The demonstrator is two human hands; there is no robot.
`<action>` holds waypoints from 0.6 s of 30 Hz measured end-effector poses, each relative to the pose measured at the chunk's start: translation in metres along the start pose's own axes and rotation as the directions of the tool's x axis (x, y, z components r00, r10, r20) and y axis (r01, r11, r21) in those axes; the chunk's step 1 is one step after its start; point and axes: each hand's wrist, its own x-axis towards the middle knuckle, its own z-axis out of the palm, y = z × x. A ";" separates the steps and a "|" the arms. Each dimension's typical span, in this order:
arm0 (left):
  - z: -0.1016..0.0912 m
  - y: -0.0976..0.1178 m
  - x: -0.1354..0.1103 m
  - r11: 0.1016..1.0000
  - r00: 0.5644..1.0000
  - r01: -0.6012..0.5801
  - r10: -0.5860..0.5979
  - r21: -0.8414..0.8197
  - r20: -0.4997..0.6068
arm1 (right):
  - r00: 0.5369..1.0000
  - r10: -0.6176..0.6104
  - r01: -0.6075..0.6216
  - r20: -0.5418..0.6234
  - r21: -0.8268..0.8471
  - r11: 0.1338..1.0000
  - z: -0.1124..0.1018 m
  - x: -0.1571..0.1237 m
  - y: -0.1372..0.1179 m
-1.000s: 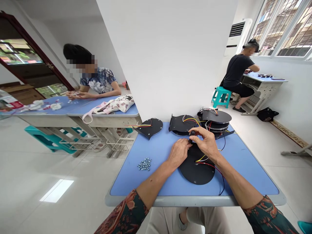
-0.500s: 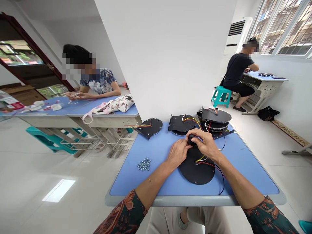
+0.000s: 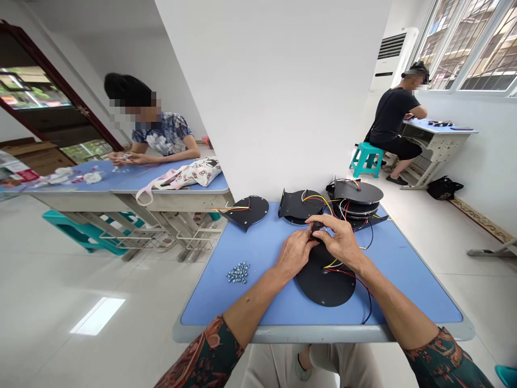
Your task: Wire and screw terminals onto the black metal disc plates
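A round black plate (image 3: 323, 280) with red, yellow and black wires lies on the blue table (image 3: 262, 302) in front of me. At its far edge stands a small black part (image 3: 315, 228). My right hand (image 3: 340, 243) curls over that part and pinches it with fingers closed. My left hand (image 3: 294, 253) meets it from the left, its fingertips pinched on the same part. Both forearms wear patterned sleeves.
A pile of small silver screws (image 3: 238, 272) lies at the left of the table. More black plates lie at the back: one (image 3: 247, 210) at left, one (image 3: 301, 206) in the middle, a stack (image 3: 357, 199) at right. Two other people sit at other desks.
My hands have shifted slightly around the small black part at the plate's far edge; the right fingers have re-gripped it. The plate and screws have stayed put.
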 end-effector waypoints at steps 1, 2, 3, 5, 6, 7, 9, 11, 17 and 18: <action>0.000 0.000 0.000 1.000 1.000 0.001 -0.001 -0.013 -0.005 | 1.000 0.005 -0.005 0.003 -0.002 1.000 0.000 0.000 0.000; 0.000 0.000 0.000 1.000 1.000 0.003 -0.004 -0.028 -0.010 | 1.000 0.012 -0.013 -0.001 -0.007 1.000 0.000 -0.001 0.000; -0.001 0.001 0.000 0.999 1.000 0.005 -0.005 -0.042 -0.015 | 1.000 0.022 -0.022 -0.008 -0.012 1.000 0.001 -0.001 0.000; 0.000 0.001 0.000 0.998 1.000 0.009 -0.010 -0.059 -0.027 | 0.999 0.035 -0.036 -0.032 -0.022 0.999 0.002 -0.002 -0.001; 0.000 0.001 0.000 0.998 0.999 0.010 -0.012 -0.060 -0.031 | 0.998 0.036 -0.037 -0.047 -0.030 0.999 0.003 -0.002 -0.001; 0.001 0.001 0.000 0.998 0.999 0.009 -0.011 -0.058 -0.034 | 0.997 0.032 -0.034 -0.063 -0.040 0.999 0.004 -0.002 -0.001; 0.001 0.001 0.000 0.999 0.999 0.009 -0.011 -0.048 -0.041 | 0.995 0.014 -0.020 -0.100 -0.061 0.998 0.004 -0.002 -0.001; 0.001 0.000 0.000 0.999 0.999 0.016 -0.017 -0.037 -0.040 | 0.993 0.001 -0.009 -0.119 -0.068 0.998 0.004 -0.002 -0.001; -0.004 0.001 0.001 0.997 1.000 -0.017 0.017 -0.074 0.005 | 1.000 0.018 -0.017 -0.018 0.032 0.999 -0.001 -0.002 0.001; -0.004 0.001 0.002 0.996 1.000 -0.025 0.026 -0.082 0.011 | 0.999 0.038 -0.037 -0.006 0.062 0.997 -0.001 -0.002 0.002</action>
